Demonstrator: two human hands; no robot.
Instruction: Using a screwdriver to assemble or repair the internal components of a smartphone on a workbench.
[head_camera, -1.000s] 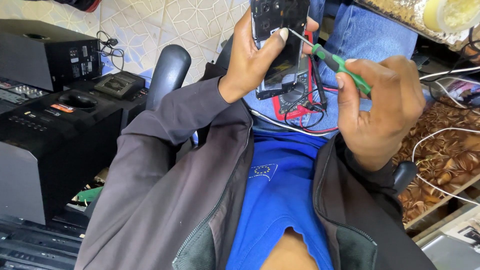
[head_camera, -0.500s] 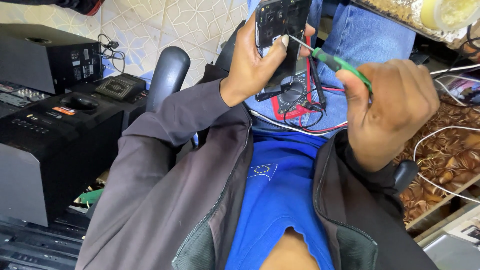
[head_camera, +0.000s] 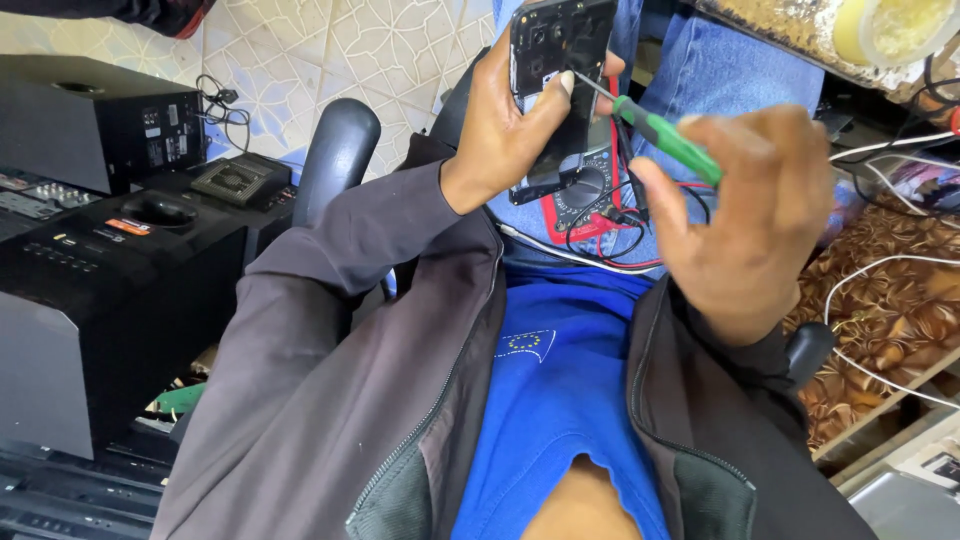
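Since the earlier frame, the screwdriver tip has been brought down onto the phone, close to the left thumb. The green handle is pinched between the fingers of the right hand, which are curled together. The opened black phone is gripped upright in the left hand, thumb pressed on its face, fingers wrapped behind. A red multimeter with tangled leads is seen on the lap below. Black speakers are stacked at the left.
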